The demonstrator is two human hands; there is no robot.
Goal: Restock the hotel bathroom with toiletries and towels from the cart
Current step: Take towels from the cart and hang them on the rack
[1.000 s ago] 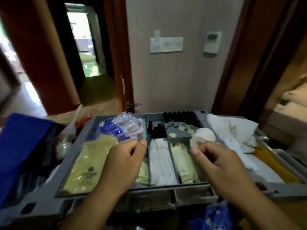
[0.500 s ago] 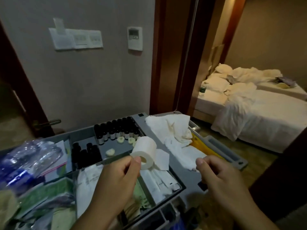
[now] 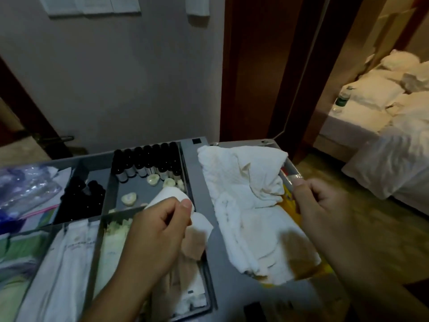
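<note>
Over the grey cart tray (image 3: 195, 177), at about seven o'clock in my view, my left hand (image 3: 160, 231) is closed round a toilet roll (image 3: 166, 196). My thumb is on top and my fingers are curled beneath. A loose sheet (image 3: 199, 226) trails off toward the hand's four o'clock.

I judge the roll to be very light, soft and easy to crush, so I'd hold it gently across the barrel or hook a finger through the core. The free tail could unwind or snag on a divider, and I'd tuck it in before carrying the roll.

At twelve o'clock from that hand, one compartment holds a row of dark bottles (image 3: 144, 163) standing along its back wall. A few pale round pieces (image 3: 129, 198) lie loose in front of them. At ten o'clock, the next compartment is packed with black bottles (image 3: 81, 196). Long slots at eight o'clock hold white sachets (image 3: 69, 252) and pale green packets (image 3: 113, 242), and a clear plastic bag (image 3: 25, 189) sits at nine.

At three o'clock from my left hand, a crumpled white towel (image 3: 243, 201) lies on the cart top over something yellow (image 3: 289, 205). My right hand (image 3: 325, 205) is at the towel's right edge with its fingers curled in. Whether it pinches anything, I cannot tell.
</note>
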